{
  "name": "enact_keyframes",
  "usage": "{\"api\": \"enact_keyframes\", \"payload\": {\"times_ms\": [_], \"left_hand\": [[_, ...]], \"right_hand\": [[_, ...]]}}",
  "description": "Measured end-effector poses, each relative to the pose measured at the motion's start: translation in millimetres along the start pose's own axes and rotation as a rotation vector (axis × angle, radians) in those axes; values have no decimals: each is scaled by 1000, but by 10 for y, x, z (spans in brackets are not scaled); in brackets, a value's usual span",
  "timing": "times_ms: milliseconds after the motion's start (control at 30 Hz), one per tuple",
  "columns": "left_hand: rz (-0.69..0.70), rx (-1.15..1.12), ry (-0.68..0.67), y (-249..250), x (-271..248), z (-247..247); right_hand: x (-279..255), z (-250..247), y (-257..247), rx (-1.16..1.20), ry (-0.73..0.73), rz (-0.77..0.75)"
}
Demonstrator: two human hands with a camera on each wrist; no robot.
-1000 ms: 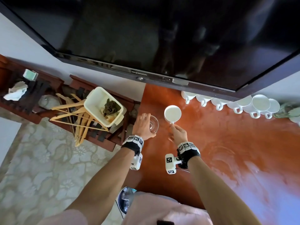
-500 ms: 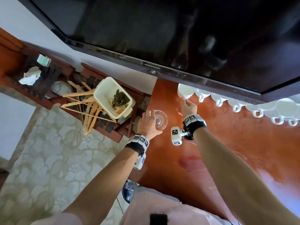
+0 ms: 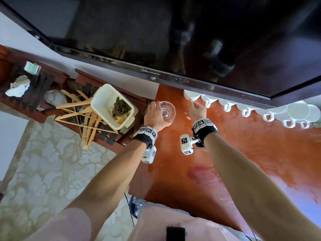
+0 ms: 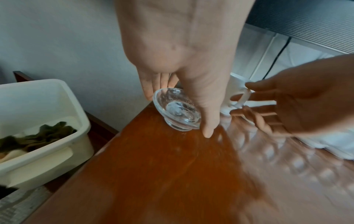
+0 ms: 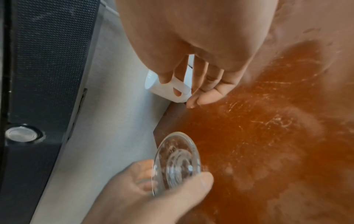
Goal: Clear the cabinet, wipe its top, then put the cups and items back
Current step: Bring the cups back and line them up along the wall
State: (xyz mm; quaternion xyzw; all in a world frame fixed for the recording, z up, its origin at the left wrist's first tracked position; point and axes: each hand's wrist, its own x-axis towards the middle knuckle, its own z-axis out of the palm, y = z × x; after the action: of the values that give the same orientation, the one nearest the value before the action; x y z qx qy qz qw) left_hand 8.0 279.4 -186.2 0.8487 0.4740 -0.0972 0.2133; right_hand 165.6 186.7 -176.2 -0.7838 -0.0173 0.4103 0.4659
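The left hand [image 3: 155, 117] pinches the glass bowl [image 3: 166, 111] by its rim at the cabinet top's [image 3: 217, 164] far-left corner; the right hand [image 3: 197, 110], fingers loose, rests at the handle of the end white cup [image 3: 191, 95], gripping nothing. This looks like the putting-back step: next, set the bowl down gently. The cup row [image 3: 260, 110] runs toward three o'clock; the television [image 3: 173, 40] overhangs at twelve, the bin [image 3: 112, 106] sits at nine.
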Motion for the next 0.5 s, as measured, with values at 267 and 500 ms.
{"api": "enact_keyframes", "payload": {"times_ms": [267, 500], "left_hand": [[-6, -124, 42, 248, 634, -133], [-243, -365, 80, 220, 577, -71]], "right_hand": [[-7, -140, 52, -64, 20, -28], [46, -114, 78, -65, 43, -32]]}}
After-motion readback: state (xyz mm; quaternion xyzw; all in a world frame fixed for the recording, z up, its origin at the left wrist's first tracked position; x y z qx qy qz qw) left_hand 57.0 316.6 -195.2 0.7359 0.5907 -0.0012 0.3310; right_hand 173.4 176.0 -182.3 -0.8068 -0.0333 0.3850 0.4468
